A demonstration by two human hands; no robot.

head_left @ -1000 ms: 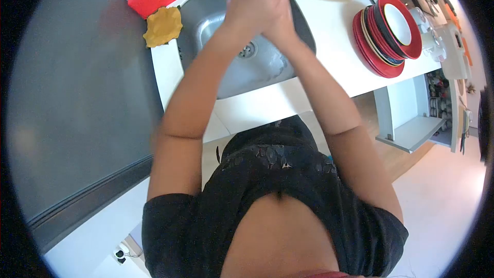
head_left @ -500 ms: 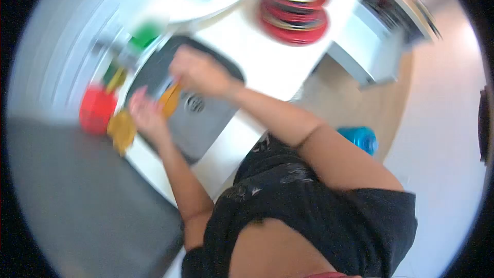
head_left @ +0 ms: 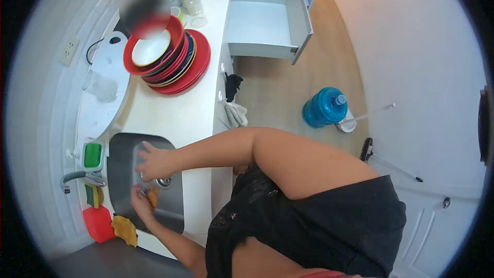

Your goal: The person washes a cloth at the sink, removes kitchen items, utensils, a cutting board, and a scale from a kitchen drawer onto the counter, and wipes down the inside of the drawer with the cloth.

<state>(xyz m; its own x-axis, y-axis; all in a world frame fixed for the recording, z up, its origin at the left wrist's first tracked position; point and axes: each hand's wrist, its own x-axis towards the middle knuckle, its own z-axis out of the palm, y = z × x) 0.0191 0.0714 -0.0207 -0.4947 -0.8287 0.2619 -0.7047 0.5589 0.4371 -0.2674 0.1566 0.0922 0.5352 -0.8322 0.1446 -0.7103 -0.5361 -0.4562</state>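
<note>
Both my hands are inside the grey sink [head_left: 172, 211]. My left hand [head_left: 140, 203] is low in the basin, its fingers closed on an orange cloth [head_left: 153, 196], partly hidden and slightly blurred. Just above it, my right hand [head_left: 156, 162] reaches in with its fingers spread, close to the drain [head_left: 164, 181]. Nothing can be made out in the right hand. A faucet [head_left: 82, 176] juts over the sink's left rim.
Plates and bowls [head_left: 198, 67] are stacked on the counter [head_left: 149, 113], beside a white draining board [head_left: 110, 92] with a clear cup. A green sponge [head_left: 93, 154], red container [head_left: 99, 224] and yellow cloth [head_left: 125, 229] line the sink. An open drawer [head_left: 257, 20] and blue water jug [head_left: 324, 108] are right.
My right hand, earlier closed by the top of the orange cloth, now has its fingers spread apart from it. My left hand keeps the cloth. The camera view has turned and sharpened.
</note>
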